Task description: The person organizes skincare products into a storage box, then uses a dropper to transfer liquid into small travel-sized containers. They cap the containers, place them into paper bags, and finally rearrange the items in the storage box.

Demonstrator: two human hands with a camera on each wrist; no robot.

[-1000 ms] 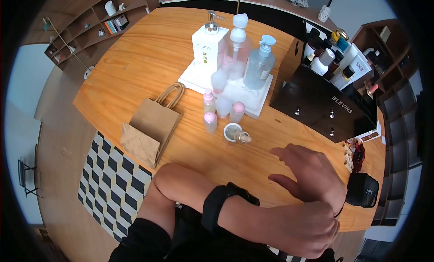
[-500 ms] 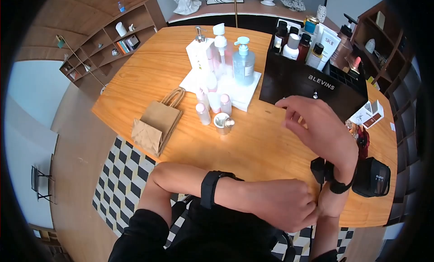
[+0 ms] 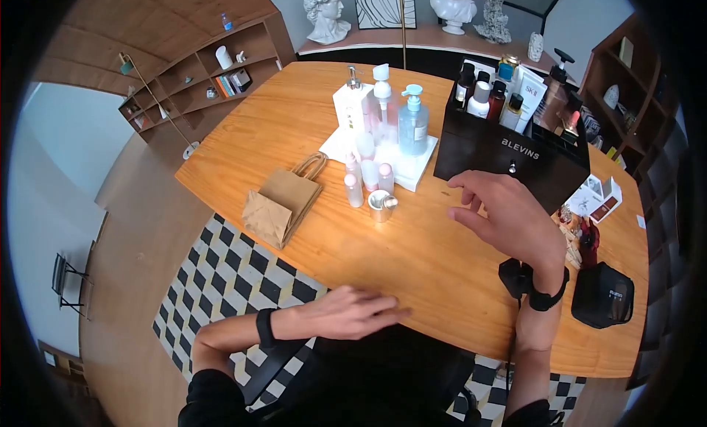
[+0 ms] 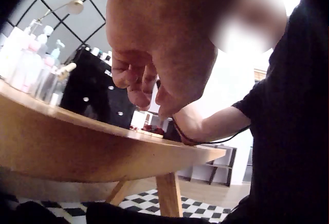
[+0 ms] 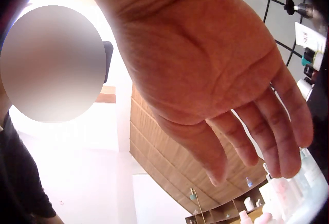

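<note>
My left hand (image 3: 350, 313) hovers at the table's front edge with loosely bent fingers and holds nothing. From the left wrist view, that same hand (image 4: 162, 54) hangs with its fingers downward. My right hand (image 3: 508, 215) is held up before a black drawer box (image 3: 471, 151) marked BLEVINS. Its palm and spread fingers show in the right wrist view, holding nothing. Between the hands and the back stand several small pink-capped bottles (image 3: 354, 192) and a small whitish cup (image 3: 380, 210) with a dropper top leaning at its rim. A brown paper bag (image 3: 287, 199) lies at the left.
Pump bottles, one of them blue (image 3: 413, 129), stand on a white tray (image 3: 414, 175). Cosmetics fill the top of the black box. At the right are a white carton (image 3: 595, 195), a dark red item (image 3: 589, 243) and a black pouch (image 3: 602, 294). A cable hangs from the right wrist device.
My left hand has left the right wrist and moved left to the table's front edge. The right hand stays raised near the box. The head view has tilted up.
</note>
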